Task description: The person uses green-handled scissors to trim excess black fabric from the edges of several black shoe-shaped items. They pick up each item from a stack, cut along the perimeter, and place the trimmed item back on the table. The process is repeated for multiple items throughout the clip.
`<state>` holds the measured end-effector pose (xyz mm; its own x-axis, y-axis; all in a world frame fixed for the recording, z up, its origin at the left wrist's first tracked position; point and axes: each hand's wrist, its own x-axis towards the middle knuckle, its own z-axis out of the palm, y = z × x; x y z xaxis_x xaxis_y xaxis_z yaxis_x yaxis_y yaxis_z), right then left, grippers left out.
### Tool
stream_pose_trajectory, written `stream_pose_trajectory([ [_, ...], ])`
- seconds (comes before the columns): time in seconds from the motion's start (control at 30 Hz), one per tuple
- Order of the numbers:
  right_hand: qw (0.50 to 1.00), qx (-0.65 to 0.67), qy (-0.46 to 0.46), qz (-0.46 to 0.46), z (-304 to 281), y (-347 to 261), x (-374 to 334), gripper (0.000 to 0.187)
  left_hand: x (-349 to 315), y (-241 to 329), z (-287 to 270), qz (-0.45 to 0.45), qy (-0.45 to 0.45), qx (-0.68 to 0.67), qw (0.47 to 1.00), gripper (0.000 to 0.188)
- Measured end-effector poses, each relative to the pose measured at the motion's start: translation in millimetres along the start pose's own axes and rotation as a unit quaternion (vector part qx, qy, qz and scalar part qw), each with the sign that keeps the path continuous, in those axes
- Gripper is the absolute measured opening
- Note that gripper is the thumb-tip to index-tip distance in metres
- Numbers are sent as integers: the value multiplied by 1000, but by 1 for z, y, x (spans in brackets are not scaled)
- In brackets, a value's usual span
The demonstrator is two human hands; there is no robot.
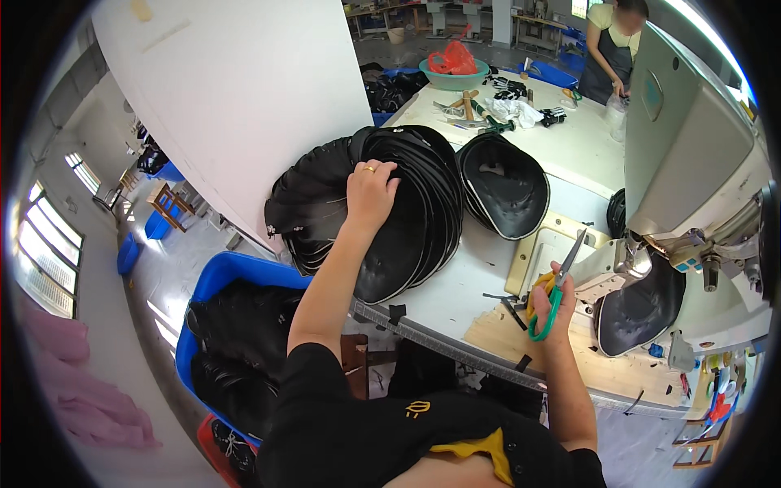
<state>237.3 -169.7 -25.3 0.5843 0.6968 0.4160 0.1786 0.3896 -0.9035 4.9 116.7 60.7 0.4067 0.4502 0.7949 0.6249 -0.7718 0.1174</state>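
Observation:
My left hand (pixel 372 195) reaches onto a large stack of black, leather-like pieces (pixel 427 215) with pale edges, standing on the left of the table. Its fingers are curled and pressed together at the edge of the upper pieces. In my right hand (pixel 563 319) is a pair of scissors (pixel 573 254) with a green and a yellow handle, blades pointing up and away. A smaller pile of curved black pieces (pixel 504 189) lies to the right of the big stack. Beside the sewing machine (pixel 691 179), one more black piece (pixel 639 313) sits under its head.
A blue bin (pixel 185 346) full of black pieces stands at my left, below the table edge. Farther back are hammers (pixel 468 102), a white cloth (pixel 521 112) and a green basin (pixel 455 80) with a red bag. Across the table stands another person (pixel 610 53).

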Motion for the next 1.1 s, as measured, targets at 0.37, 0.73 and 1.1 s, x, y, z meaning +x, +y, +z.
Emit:
stream_pose_trajectory([
  [0.37, 997, -69, 0, -43, 10, 0, -8, 51, -6, -21, 13, -83, 11, -87, 993, 12],
  [0.73, 985, -99, -133, -48, 77, -50, -15, 67, -11, 31, -63, 71, -153, -189, 967, 12],
  [1.1, 988, -61, -99, 103, 79, -60, -9, 64, -60, 109, -62, -342, -329, -758, 447, 23],
])
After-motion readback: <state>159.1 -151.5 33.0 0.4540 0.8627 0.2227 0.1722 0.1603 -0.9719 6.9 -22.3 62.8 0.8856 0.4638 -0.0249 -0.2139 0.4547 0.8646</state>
